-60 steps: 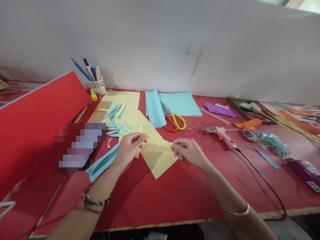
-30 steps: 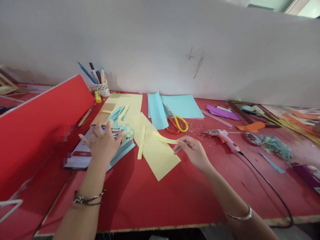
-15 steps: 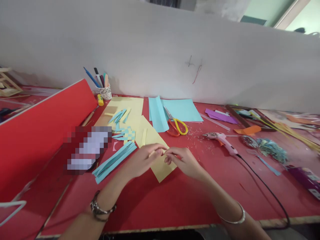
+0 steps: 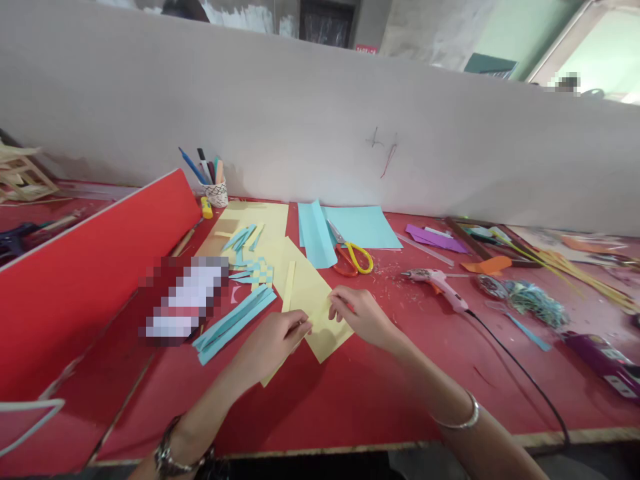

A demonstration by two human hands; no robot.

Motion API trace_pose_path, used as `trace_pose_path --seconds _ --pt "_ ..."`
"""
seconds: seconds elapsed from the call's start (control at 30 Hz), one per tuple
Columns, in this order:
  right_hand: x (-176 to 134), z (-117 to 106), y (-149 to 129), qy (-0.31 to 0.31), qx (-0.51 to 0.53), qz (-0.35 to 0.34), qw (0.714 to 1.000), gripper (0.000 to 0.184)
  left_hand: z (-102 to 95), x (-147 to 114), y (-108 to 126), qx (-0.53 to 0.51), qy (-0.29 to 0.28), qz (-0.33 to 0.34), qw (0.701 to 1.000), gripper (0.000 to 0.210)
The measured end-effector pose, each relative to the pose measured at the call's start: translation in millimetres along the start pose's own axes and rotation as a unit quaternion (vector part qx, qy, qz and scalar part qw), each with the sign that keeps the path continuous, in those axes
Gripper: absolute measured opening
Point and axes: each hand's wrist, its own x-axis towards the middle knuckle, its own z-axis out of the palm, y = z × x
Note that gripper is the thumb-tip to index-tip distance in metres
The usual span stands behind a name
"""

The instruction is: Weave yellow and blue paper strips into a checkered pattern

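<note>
Left hand [image 4: 275, 339]: thumb and fingers pinched on a yellow strip [image 4: 271, 375], free end sticking out from under the hand toward the near table edge. Right hand [image 4: 364, 315]: fingers curled, tips just right of and a bit beyond the left ones, not touching them; can't tell if they grip anything, tips too blurred. Yellow sheet [image 4: 321, 345] lies flat under and between both sets of fingers. Second strip [image 4: 289, 283] on that sheet, just beyond left fingers. Folded blue strips [image 4: 235, 325] left of left fingers; phone [image 4: 189, 300], screen pixelated, farther left. Blue-yellow checkered weave [image 4: 263, 272] beyond left fingers, off to the left, loose blue ends out its left side. Scissors [image 4: 342, 241] beyond right fingers, slightly open, red and yellow handles facing back. Pink glue gun [image 4: 445, 285] well right of right fingers, cord running toward the near edge.
</note>
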Motion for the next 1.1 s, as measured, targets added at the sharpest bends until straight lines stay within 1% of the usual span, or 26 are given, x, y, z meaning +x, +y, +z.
trace_pose_path --seconds 0.07,0.13,0.23,0.3,0.4,0.47,0.53,0.67,0.77,0.9,1.03,1.1 --pt "4.7 1.9 2.4 -0.012 -0.041 0.007 0.999 0.019 1.0 -5.3 -4.6 0.044 0.013 -0.021 0.999 0.031" --pt "10.9 4.1 5.8 -0.016 -0.096 0.029 0.995 0.018 1.5 -10.2 -10.2 0.072 0.019 -0.036 0.997 0.030" --pt "21.5 8.5 10.4 0.005 -0.155 0.064 0.986 0.019 0.7 -15.2 -18.3 0.080 0.010 -0.054 0.995 0.030" --pt "27.5 13.1 11.9 0.020 -0.168 0.075 0.983 0.028 0.0 -16.4 -22.4 0.103 0.019 -0.071 0.992 0.029" --pt "34.1 21.8 11.9 0.019 -0.184 0.083 0.979 0.048 1.0 -16.1 -26.6 0.154 0.076 -0.086 0.981 0.023" --pt "37.5 26.9 10.8 0.010 -0.186 0.082 0.979 0.051 3.5 -15.8 -29.0 0.195 0.116 -0.064 0.972 0.030" --pt "40.4 30.6 9.1 0.005 -0.187 0.083 0.979 0.051 7.2 -15.9 -31.8 0.263 0.142 -0.024 0.954 0.036" --pt "45.1 34.9 3.5 0.026 -0.199 0.112 0.973 0.058 14.6 -15.8 -38.5 0.394 0.163 0.062 0.902 0.036" --pt "48.1 37.2 -1.5 0.033 -0.213 0.124 0.969 0.066 18.8 -14.8 -43.4 0.438 0.177 0.102 0.876 0.034" --pt "54.3 37.8 -3.4 0.016 -0.225 0.116 0.967 0.071 21.1 -14.3 -47.4 0.451 0.183 0.114 0.866 0.035" --pt "62.4 37.4 2.0 0.017 -0.221 0.126 0.967 0.079 20.1 -15.2 -47.8 0.451 0.183 0.121 0.865 0.034" --pt "64.4 39.0 3.4 0.020 -0.221 0.128 0.967 0.078 20.1 -15.4 -47.8 0.453 0.185 0.124 0.864 0.034"
